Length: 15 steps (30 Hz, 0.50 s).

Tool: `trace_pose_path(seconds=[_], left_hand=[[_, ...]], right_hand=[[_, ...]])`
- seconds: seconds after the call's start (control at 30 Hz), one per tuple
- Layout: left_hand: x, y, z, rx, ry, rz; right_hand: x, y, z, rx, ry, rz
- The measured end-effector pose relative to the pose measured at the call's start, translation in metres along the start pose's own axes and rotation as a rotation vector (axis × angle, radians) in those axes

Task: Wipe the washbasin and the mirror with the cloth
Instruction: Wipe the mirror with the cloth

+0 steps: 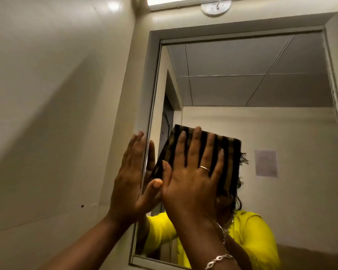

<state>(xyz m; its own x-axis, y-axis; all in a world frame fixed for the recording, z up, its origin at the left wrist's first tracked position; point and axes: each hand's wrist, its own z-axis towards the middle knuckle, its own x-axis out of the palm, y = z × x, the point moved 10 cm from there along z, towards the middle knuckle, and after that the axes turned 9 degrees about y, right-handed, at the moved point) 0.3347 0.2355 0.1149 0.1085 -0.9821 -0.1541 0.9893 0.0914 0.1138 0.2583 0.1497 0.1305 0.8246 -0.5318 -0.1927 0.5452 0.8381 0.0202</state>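
Note:
The mirror point(261, 123) hangs on the wall in a grey frame and fills the right half of the view. A folded brown and black striped cloth point(228, 151) lies flat against the glass, left of the mirror's middle. My right hand point(191, 172), with a ring and a bracelet, presses the cloth to the mirror with straight, spread fingers. My left hand point(131, 176) rests flat with straight fingers on the mirror's left frame edge, beside the cloth. The washbasin is out of view.
Cream tiled wall point(57, 114) fills the left side. A tube light point(183, 0) and a round fitting point(216, 7) sit above the mirror. The mirror reflects a person in a yellow top, a ceiling and a paper on the far wall.

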Motion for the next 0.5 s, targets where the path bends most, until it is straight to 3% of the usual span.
trace_pose_path(seconds=[0.23,0.5], left_hand=[[-0.002,0.003,0.000,0.006,-0.052,-0.032],[0.001,0.003,-0.001,0.009,-0.026,0.046]], right_hand=[[0.015,0.037,0.008,-0.133,0.039,-0.074],[0.005,0.031,-0.010,-0.333,0.040,0.044]])
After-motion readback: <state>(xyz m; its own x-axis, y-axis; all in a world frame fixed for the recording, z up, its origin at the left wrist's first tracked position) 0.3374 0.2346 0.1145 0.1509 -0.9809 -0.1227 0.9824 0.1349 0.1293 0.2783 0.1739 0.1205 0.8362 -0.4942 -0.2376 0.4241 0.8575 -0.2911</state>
